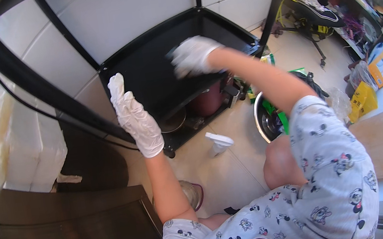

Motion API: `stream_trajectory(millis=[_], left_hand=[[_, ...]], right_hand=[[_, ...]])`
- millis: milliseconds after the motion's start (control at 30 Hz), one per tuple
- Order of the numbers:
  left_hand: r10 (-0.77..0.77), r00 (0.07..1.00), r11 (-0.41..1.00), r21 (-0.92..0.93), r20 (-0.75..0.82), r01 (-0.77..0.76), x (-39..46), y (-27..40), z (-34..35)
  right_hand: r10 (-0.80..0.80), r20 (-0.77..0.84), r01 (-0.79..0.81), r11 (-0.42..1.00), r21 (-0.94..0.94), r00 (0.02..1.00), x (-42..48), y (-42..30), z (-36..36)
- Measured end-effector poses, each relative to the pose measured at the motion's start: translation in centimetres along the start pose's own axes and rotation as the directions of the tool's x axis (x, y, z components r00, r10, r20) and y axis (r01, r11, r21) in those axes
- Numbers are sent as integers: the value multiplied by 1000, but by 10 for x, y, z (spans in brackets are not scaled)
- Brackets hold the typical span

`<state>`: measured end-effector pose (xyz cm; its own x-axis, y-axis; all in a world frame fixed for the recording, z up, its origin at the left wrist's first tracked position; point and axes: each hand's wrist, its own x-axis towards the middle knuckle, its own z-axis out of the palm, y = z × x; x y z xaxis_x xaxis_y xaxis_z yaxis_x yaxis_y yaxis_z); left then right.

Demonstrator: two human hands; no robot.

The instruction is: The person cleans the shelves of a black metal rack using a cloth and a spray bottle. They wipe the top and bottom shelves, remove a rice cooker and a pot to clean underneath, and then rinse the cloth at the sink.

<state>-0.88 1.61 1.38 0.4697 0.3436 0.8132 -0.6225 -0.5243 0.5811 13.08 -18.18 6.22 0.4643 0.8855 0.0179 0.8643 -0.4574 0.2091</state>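
Both my hands wear thin white gloves. My right hand (pixel 195 56), blurred, is over the black shelf tray (pixel 147 72) of a metal rack. A bit of a dark blue-grey cloth (pixel 169 53) shows at its fingertips; the rest is hidden under the hand. Near the tray's left front edge, my left hand (pixel 135 118) is held up with its fingers stretched and nothing visible in it. Whether it touches the rack cannot be told. On the floor in front of the rack stands a white spray bottle (pixel 219 143).
Below the tray, a dark red pot (pixel 207 100) and a pan (pixel 174 121) sit on the lower shelf. A metal basin (pixel 261 120) holding packets is at right. Black rack posts (pixel 67 32) rise around the tray. Farther right are a chair (pixel 311 1) and a yellow bag (pixel 362 101).
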Motion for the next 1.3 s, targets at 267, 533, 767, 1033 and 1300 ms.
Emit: stream_trajectory(millis=[267, 533, 767, 1033, 1300], left_hand=[[102, 994, 994, -44, 27, -101, -2, 7, 4], [50, 997, 993, -99, -60, -56, 11, 53, 13], [146, 979, 989, -46, 145, -140, 8, 42, -8], [445, 845, 850, 158, 297, -503, -6, 46, 14], [480, 853, 843, 163, 204, -513, -16, 37, 17]], right_hand=[[823, 217, -850, 495, 179, 525, -17, 61, 12], [26, -36, 5, 740, 673, 999, 91, -115, -8], [-40, -40, 57, 650, 758, 998, 1, -24, 8], [-109, -486, 418, 693, 588, 867, 10, -27, -21], [75, -185, 64, 762, 644, 980, 135, -27, 32]])
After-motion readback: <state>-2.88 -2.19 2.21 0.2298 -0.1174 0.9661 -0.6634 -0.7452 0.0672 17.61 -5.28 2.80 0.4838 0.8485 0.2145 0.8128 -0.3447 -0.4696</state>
